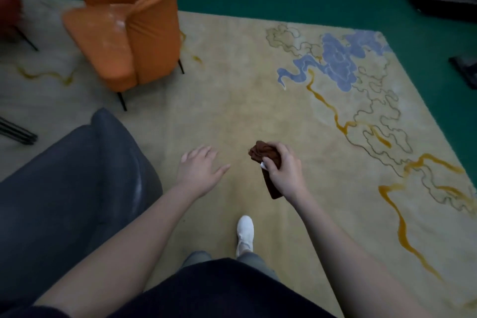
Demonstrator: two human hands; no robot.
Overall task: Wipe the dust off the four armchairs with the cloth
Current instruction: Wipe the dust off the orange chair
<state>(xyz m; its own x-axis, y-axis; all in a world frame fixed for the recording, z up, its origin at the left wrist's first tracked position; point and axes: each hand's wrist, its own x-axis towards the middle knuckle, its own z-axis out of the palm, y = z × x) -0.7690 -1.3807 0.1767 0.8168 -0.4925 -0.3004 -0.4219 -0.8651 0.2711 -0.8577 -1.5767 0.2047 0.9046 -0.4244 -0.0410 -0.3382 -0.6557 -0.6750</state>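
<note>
Near left, grey armchair (64, 175); farther off, orange armchair (124, 28). Our left hand (200, 168) hangs empty, fingers spread. Right of it, our right hand (284, 170) clutches the bunched brown cloth (263, 153). We judge that flattening it first gives broader strokes.

i note dim, even light, soft motion blur throughout, wide-angle bowing at edges, pale glare on the orange armchair (129, 20).

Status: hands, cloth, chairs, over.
Left hand open, empty. Right hand grips brown cloth. Grey armchair beside left arm, orange armchair ahead; hands on neither.
</note>
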